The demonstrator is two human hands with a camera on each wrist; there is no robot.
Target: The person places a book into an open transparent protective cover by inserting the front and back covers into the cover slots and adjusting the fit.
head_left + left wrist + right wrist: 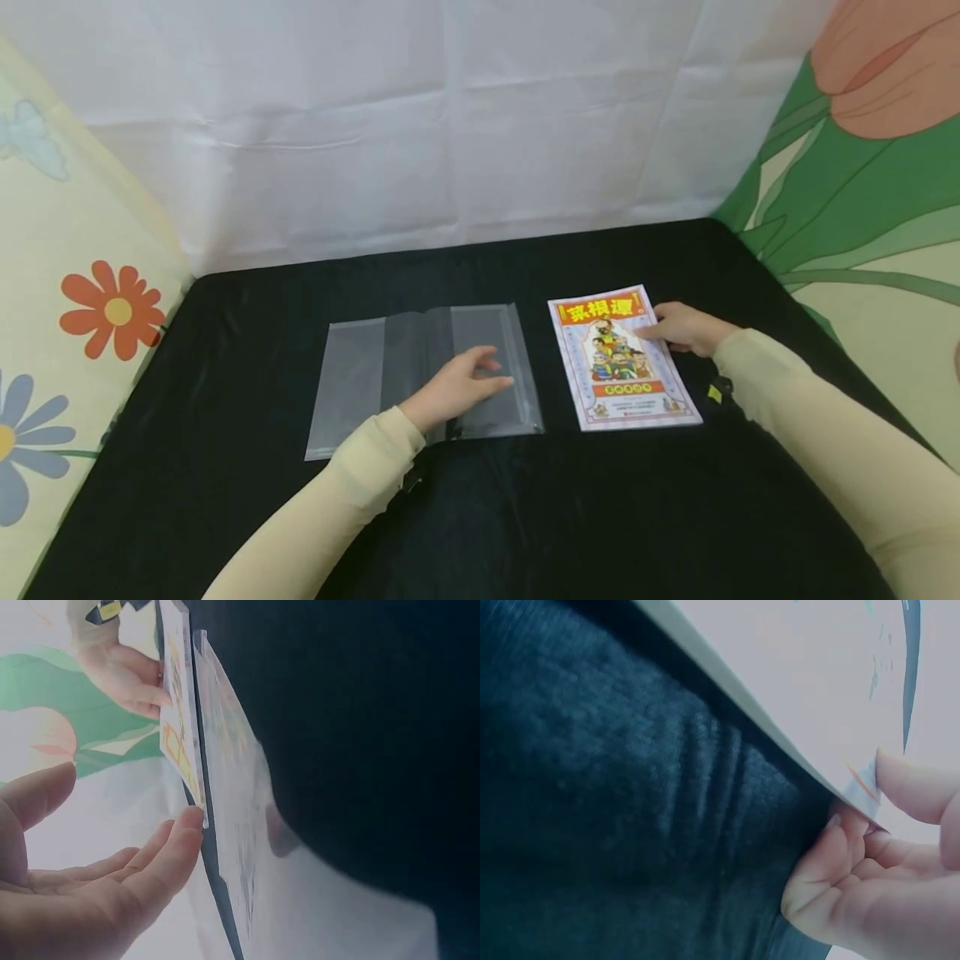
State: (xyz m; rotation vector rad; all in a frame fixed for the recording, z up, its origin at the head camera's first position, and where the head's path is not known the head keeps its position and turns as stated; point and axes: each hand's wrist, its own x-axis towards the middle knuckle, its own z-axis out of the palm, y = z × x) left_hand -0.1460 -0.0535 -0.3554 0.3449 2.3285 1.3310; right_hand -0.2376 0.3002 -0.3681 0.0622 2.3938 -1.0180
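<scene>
A thin book point(618, 362) with a colourful illustrated cover and yellow lettering lies at the right of the black table. My right hand point(686, 327) grips its right edge, thumb on the cover and fingers curled under; the right wrist view shows the book's edge point(780, 742) raised above the cloth between thumb and fingers. Left of the book, a clear plastic book cover point(352, 358) lies spread open. Above its right half hovers my left hand point(457, 387), fingers loosely bent and thumb apart, holding nothing. In the left wrist view that hand point(112, 885) is beside the plastic sheet point(232, 772).
A black cloth point(525, 517) covers the table. Behind it hangs a creased white sheet point(337, 150). Flower-patterned panels stand along the left point(75, 217) and right point(885, 208) sides.
</scene>
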